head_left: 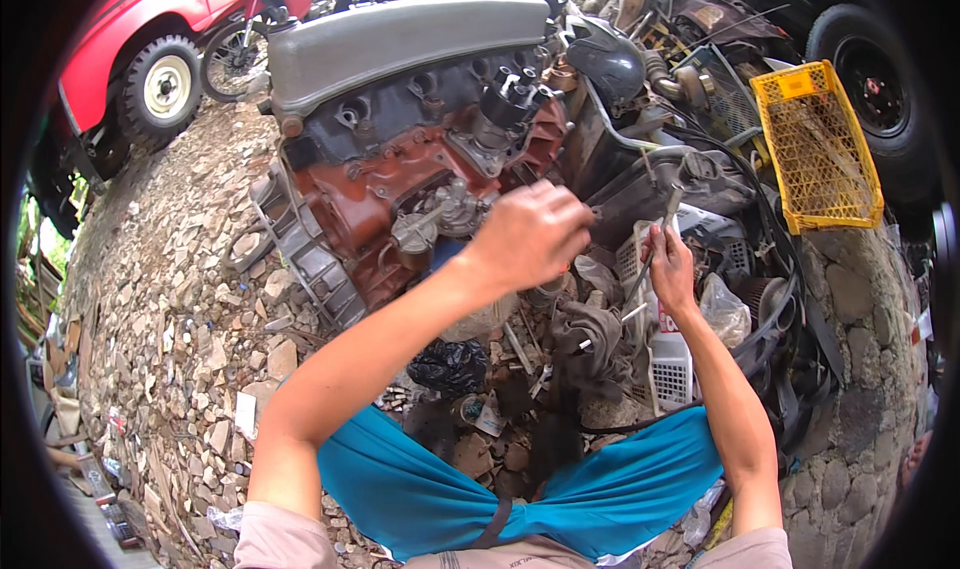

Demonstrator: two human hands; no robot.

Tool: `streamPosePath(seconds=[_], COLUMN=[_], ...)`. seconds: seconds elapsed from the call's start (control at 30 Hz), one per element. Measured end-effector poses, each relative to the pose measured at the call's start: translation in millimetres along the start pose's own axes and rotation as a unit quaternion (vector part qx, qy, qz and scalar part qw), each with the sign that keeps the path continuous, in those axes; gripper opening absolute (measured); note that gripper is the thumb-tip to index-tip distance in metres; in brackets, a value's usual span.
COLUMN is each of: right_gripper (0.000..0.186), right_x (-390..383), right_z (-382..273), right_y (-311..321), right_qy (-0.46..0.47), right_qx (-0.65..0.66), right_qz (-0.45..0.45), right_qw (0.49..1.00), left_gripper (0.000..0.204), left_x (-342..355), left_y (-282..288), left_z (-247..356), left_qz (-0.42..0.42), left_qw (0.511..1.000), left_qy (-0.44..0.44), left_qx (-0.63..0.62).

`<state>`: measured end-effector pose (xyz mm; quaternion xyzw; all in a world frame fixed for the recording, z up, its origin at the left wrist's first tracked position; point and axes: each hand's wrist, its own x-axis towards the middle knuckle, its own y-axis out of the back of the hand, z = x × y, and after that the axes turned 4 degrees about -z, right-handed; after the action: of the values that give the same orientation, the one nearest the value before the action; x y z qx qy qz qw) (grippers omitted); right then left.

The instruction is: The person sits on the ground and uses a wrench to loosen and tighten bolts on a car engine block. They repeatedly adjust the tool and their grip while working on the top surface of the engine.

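By the engine (400, 161): left hand (530, 234) blurred; grip we can't tell.
Right hand (672, 271): round a metal tool (673, 207).
Tool: we'd best keep it steady.

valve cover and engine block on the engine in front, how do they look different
The valve cover is grey, while the engine block is reddish-brown.
The valve cover's long side looks plain; the engine block carries fittings, such as a silver pump-like part.
The valve cover sits on top, above the black cylinder head; the engine block lies below it.
Both belong to the same engine.
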<state>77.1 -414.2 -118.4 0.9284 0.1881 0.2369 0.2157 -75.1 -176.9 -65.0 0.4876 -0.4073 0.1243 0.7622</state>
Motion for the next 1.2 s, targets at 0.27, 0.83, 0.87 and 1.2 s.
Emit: streamPosePath(seconds=[0.27,0.83,0.87,1.2], right_gripper=[0.034,0.012,0.012,0.015], right_x=[-25.4,-6.8,-5.8,-17.1], right_z=[-35.6,-25.4,-27.8,-69.2], right_y=[16.6,25.6,21.8,-20.5], right_qy=[0.042,0.153,0.147,0.244], right_qx=[-0.011,-0.063,-0.05,-0.061], right_qz=[0.026,-0.04,-0.057,-0.256], right_qw=[0.999,0.985,0.986,0.933], left_gripper=[0.073,0.038,0.051,0.044], left_x=[-51.6,-63.3,-54.2,-14.5], left_y=[-124.9,-102.5,-92.7,-41.6], left_z=[31.9,53.7,49.9,38.7], left_qz=[-0.305,-0.391,-0.347,0.024], left_qw=[0.914,0.912,0.913,0.835], left_qy=[0.185,0.104,0.175,0.432], left_qx=[-0.194,-0.068,-0.122,-0.341])
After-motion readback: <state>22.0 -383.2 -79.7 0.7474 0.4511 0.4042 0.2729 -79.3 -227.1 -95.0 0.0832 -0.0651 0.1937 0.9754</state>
